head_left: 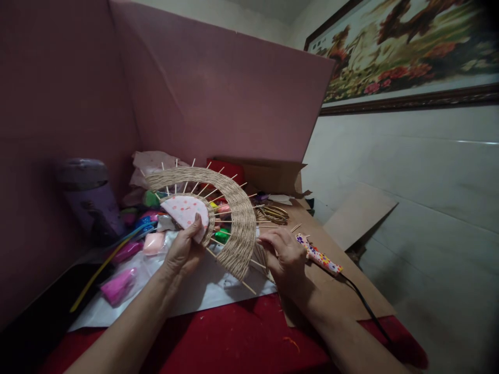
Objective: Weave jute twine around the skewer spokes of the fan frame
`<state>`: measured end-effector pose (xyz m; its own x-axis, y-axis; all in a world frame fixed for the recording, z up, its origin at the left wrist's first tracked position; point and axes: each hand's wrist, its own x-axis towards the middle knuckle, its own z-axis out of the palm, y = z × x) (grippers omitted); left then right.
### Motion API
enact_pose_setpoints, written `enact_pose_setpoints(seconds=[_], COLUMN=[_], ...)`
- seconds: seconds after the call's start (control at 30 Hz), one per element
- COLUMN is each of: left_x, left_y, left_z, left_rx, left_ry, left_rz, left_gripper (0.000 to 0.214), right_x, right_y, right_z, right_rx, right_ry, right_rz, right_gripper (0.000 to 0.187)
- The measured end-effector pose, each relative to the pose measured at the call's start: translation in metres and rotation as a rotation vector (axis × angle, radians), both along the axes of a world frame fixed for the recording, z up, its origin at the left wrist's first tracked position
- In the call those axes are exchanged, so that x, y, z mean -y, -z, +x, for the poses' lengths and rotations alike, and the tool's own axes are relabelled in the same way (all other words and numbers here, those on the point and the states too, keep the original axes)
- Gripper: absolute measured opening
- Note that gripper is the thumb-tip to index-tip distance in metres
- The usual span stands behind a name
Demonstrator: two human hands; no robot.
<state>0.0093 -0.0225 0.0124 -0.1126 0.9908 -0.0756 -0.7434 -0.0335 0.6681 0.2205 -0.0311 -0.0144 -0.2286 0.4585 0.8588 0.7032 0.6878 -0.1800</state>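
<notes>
My left hand (pixel 183 249) grips a half-round woven piece (pixel 234 218) by its pink dotted centre (pixel 185 210). Thin wooden sticks fan out from that centre, and tan cord is wound around them in an arc. My right hand (pixel 284 257) is closed low beside the lower edge of the weave, fingers curled around what looks like the loose cord end. A glue gun with coloured spots (pixel 319 257) lies just right of that hand on brown cardboard (pixel 343 291), its black cable trailing toward me.
A purple lidded cup (pixel 91 200) stands at left. Bright clay packets (pixel 119 285) lie on white paper (pixel 202 296). A coil of cord (pixel 275 213) and an open carton (pixel 273 176) sit behind. Pink boards wall the back; a red cloth (pixel 234 337) covers the table.
</notes>
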Motion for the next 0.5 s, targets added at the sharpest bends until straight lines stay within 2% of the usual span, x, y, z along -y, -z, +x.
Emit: enact_pose_setpoints(seconds=[0.23, 0.5], left_x=[-0.0006, 0.0016], left_y=[0.0001, -0.0003], left_z=[-0.0018, -0.0007], left_rx=[-0.023, -0.009], left_ry=[-0.026, -0.030], left_rz=[-0.013, -0.038], left_gripper=[0.010, 0.012], right_x=[-0.0055, -0.0060], right_y=[0.0013, 0.0051], right_z=[0.0011, 0.0014], right_rx=[-0.003, -0.053], right_ry=[-0.002, 0.074], right_rz=[-0.100, -0.276], right_gripper=[0.016, 0.013])
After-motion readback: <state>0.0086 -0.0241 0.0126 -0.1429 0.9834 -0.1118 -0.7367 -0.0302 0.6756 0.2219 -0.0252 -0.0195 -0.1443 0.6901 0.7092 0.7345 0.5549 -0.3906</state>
